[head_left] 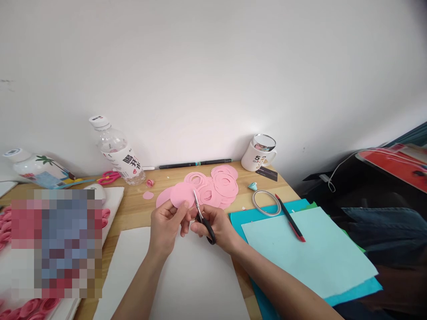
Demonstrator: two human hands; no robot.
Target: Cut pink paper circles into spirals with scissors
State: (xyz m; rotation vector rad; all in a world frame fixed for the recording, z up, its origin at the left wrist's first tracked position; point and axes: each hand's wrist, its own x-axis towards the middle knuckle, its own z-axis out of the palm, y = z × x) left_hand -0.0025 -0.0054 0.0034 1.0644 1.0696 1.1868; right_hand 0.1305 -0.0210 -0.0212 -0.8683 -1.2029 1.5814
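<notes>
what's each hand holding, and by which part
The left hand pinches a pink paper circle by its lower edge; the right hand holds scissors by their black handles.

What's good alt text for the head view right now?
The right hand holds scissors at the edge of a pink disc held in the left hand, over a white sheet. More pink paper lies behind, with a mug to the right and bottles to the left.
</notes>
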